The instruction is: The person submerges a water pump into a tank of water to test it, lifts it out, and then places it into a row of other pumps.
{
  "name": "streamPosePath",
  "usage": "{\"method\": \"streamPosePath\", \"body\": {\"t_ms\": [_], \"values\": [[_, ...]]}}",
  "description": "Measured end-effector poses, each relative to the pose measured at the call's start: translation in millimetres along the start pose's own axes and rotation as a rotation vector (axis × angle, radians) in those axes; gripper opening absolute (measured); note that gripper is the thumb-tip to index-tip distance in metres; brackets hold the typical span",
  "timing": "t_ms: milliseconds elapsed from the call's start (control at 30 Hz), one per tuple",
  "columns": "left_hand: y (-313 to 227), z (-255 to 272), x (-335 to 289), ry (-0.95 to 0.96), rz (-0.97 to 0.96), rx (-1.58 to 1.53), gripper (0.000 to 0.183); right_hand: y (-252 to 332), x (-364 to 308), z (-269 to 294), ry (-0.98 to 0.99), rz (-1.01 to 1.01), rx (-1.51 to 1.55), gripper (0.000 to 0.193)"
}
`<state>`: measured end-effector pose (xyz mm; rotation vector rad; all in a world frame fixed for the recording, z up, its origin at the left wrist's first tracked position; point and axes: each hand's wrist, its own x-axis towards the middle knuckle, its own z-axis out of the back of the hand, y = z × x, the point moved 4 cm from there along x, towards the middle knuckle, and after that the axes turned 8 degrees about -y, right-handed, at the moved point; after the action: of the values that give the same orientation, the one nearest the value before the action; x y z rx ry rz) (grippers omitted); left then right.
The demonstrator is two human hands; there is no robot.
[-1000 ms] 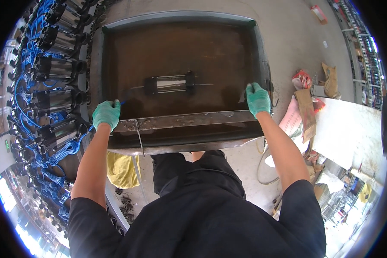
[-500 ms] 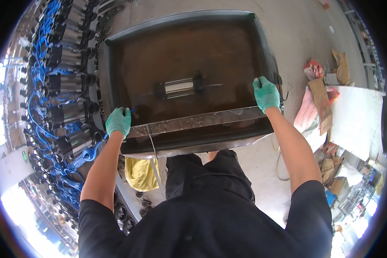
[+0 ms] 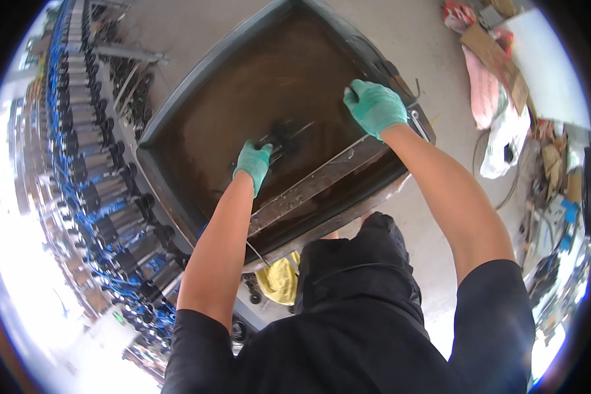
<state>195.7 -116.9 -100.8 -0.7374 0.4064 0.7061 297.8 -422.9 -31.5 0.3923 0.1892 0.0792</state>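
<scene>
Arms reach forward over the big dark metal tray [image 3: 203,118]. Your left hand [image 3: 253,164] stretches to its middle, gloved fingers curled around the small dark cylinder part [image 3: 284,135] lying there. Your right hand [image 3: 374,106] rests on the tray's right rim, fingers together, bent over the edge.

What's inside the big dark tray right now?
Inside the tray, the left hand covers a dark cylindrical part near the middle; most of that part is hidden by the glove. The rest of the brown floor looks bare. The right hand rests at the tray's right edge.
</scene>
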Motion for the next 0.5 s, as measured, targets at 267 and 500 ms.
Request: {"method": "streamPosePath", "body": {"t_ms": [267,500], "values": [[-4,-34,9,0.153,0.390,-0.501,0.012,-4,-4,6,0.059,0.006,0.032,0.038],[4,-17,-19,0.014,0.295,-0.403,0.015,-9,-4,4,0.085,-0.021,0.012,0.038]]}}
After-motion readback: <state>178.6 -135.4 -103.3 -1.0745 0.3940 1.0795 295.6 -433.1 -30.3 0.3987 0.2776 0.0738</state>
